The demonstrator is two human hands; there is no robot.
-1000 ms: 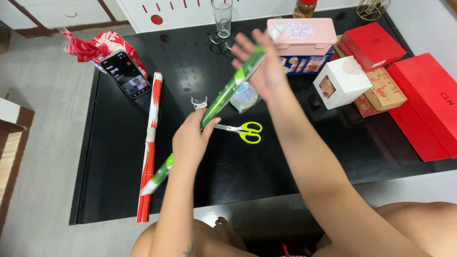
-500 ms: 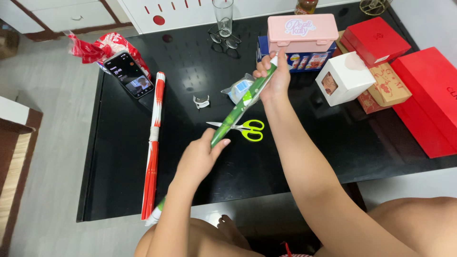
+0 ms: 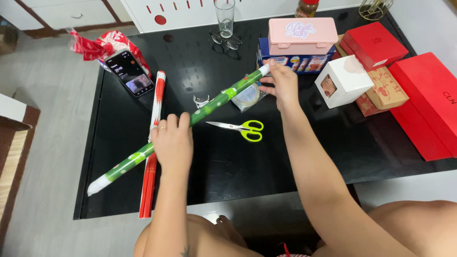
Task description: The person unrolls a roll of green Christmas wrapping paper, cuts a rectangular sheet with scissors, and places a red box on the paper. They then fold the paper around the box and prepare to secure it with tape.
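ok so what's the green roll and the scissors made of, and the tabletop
The green roll in both hands looks like glossy printed wrapping paper, wound tight, with a white core end showing; possibly film-wrapped. The scissors have shiny metal blades and lime handles, likely plastic. The black tabletop looks like glass or polished lacquer, since it mirrors things faintly.

A home living room: a low black table (image 3: 119, 190) on a grey tiled floor (image 3: 43, 119), white drawer cabinets (image 3: 71, 12) beyond the hands, gift boxes (image 3: 428, 102) to the right.
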